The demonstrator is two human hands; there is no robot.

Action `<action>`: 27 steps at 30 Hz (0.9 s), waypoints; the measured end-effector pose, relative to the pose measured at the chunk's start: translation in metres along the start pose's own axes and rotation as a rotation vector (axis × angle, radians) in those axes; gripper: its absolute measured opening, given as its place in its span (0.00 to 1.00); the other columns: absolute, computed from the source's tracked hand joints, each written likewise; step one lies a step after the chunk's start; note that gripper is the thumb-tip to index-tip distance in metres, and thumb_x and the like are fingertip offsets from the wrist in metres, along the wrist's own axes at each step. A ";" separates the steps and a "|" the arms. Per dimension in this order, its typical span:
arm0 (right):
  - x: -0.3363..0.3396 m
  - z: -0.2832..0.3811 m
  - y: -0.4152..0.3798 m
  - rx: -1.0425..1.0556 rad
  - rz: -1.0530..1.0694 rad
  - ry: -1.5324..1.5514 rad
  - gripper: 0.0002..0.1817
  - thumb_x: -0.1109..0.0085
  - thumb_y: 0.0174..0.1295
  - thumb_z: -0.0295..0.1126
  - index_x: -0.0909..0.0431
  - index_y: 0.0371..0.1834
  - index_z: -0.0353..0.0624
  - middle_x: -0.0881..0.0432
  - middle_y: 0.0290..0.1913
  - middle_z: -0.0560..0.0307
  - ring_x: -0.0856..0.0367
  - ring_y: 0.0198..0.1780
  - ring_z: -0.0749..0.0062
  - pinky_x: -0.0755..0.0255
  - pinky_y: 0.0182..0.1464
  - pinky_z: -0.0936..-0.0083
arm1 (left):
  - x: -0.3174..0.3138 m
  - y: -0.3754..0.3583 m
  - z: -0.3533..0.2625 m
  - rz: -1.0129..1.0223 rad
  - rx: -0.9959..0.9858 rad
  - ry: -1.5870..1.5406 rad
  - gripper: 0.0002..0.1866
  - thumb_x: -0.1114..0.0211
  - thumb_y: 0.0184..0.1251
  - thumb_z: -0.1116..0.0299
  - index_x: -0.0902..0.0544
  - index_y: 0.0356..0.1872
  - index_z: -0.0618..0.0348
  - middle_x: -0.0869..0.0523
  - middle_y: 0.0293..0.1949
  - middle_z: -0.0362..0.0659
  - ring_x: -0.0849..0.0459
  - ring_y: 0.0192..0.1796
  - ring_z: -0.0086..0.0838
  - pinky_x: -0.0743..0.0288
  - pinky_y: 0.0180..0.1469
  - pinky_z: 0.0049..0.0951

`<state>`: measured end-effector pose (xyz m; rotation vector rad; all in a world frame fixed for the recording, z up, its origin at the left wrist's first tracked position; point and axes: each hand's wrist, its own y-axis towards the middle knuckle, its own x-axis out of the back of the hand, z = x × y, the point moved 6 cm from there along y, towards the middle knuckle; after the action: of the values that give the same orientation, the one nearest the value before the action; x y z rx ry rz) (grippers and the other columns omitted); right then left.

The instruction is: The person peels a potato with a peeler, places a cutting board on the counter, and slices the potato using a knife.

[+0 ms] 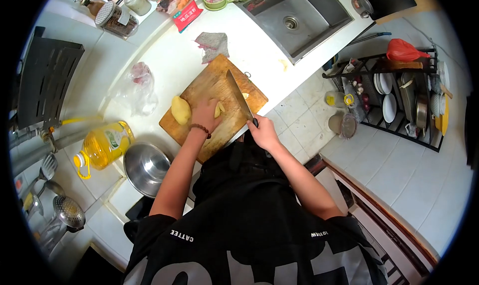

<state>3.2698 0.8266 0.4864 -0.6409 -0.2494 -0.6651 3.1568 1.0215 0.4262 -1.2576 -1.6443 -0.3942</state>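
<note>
A wooden cutting board [199, 143] lies at an angle on the counter in front of me. My right hand [263, 134] grips the handle of a kitchen knife [238, 94], its blade pointing away from me over the board's right part. My left hand [203, 115], with a beaded bracelet on the wrist, is over the middle of the board; its fingers are smeared by motion. Right beside those fingers are cut potato pieces [219, 108]. A peeled potato [180, 110] rests to the left of that hand. Near the blade lies a small pale piece [245, 95].
A steel bowl [146, 168] and an oil jug [106, 144] stand at the left. Beyond the board are a grey cloth [213, 44], a plastic bag [142, 93] and a red starch packet [187, 16]. The sink [319, 15] is at the back right, a dish rack [394, 98] farther right.
</note>
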 end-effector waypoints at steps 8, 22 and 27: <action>-0.002 0.002 -0.005 -0.023 0.001 0.048 0.15 0.41 0.71 0.30 0.16 0.56 0.36 0.19 0.27 0.35 0.17 0.32 0.40 0.25 0.39 0.54 | -0.009 0.005 -0.005 -0.070 0.133 -0.079 0.30 0.22 0.55 0.65 0.21 0.61 0.51 0.21 0.63 0.51 0.24 0.67 0.52 0.23 0.64 0.51; 0.024 -0.007 -0.013 -0.036 -0.112 0.057 0.15 0.39 0.71 0.31 0.15 0.56 0.36 0.20 0.25 0.37 0.22 0.25 0.52 0.27 0.36 0.58 | -0.009 0.045 -0.007 -0.077 0.244 -0.233 0.22 0.27 0.66 0.55 0.14 0.57 0.53 0.08 0.50 0.46 0.14 0.58 0.42 0.28 0.62 0.52; 0.033 -0.017 -0.012 -0.137 -0.097 0.100 0.16 0.38 0.71 0.33 0.14 0.58 0.38 0.19 0.26 0.38 0.22 0.26 0.54 0.26 0.37 0.61 | -0.014 0.051 -0.021 -0.073 0.211 -0.101 0.26 0.23 0.63 0.54 0.13 0.59 0.55 0.08 0.51 0.48 0.13 0.58 0.44 0.22 0.61 0.41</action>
<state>3.2875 0.7923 0.4922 -0.7274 -0.1431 -0.8099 3.2109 1.0194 0.4091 -1.0767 -1.7714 -0.1975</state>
